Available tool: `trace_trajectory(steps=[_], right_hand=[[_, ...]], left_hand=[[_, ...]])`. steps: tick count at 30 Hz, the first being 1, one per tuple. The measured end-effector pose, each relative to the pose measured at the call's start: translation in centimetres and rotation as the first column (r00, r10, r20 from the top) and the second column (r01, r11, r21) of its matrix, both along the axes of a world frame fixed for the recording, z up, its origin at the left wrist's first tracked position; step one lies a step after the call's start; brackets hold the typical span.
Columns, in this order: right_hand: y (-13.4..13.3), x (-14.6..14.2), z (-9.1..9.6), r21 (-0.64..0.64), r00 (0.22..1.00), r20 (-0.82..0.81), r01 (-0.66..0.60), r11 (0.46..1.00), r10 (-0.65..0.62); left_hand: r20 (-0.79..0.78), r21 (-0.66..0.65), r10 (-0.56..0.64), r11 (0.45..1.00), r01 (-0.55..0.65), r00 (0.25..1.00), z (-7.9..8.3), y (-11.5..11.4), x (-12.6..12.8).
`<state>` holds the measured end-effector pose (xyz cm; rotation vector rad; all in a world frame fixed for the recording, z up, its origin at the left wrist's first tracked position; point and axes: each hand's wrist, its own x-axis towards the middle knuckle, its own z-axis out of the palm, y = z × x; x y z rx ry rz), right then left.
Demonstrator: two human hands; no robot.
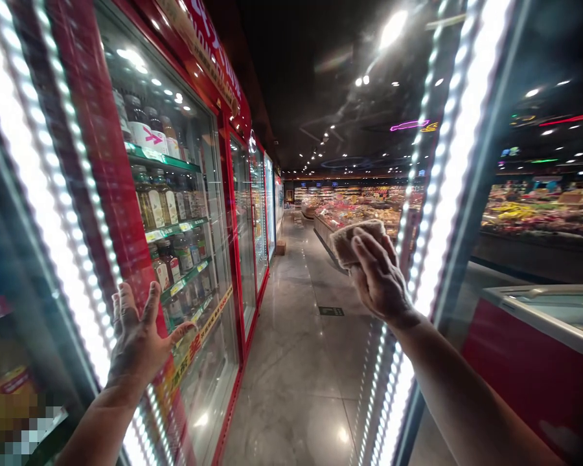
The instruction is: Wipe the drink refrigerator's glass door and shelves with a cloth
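My right hand (379, 275) lies flat over a folded beige cloth (359, 238) and presses it against a clear glass pane. The pane runs between two bright LED strips, one on the left (53, 194) and one on the right (454, 155). My left hand (138, 340) has its fingers spread, near the left strip and in front of red framing. Whether its palm touches the glass cannot be made out. Nothing shows in that hand.
Through the pane, a row of red-framed glass-door coolers (240, 259) with bottles (162, 197) on shelves lines the left. A tiled aisle floor (291, 362) runs ahead. Produce displays (354, 204) stand beyond, and a red-sided chest freezer (529, 362) is at lower right.
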<state>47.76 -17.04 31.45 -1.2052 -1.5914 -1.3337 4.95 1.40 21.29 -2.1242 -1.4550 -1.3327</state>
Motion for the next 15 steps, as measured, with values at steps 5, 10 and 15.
trace_trajectory(steps=[5, 10, 15], right_hand=[[0.0, 0.5, 0.8, 0.117, 0.994, -0.066, 0.091, 0.989, -0.084], [1.2, -2.4, 0.3, 0.002, 0.988, -0.086, 0.132, 0.991, -0.132], [1.9, -3.5, 0.2, 0.024, 0.971, -0.170, 0.176, 0.984, -0.170]], left_hand=[[0.002, 0.024, -0.017, 1.000, 0.017, 1.000, -0.2, 0.1, 0.0], [0.027, 0.031, -0.016, 0.999, 0.015, 1.000, 0.0, -0.2, 0.4], [0.031, 0.005, -0.027, 1.000, 0.027, 0.999, 0.0, -0.4, 0.5]])
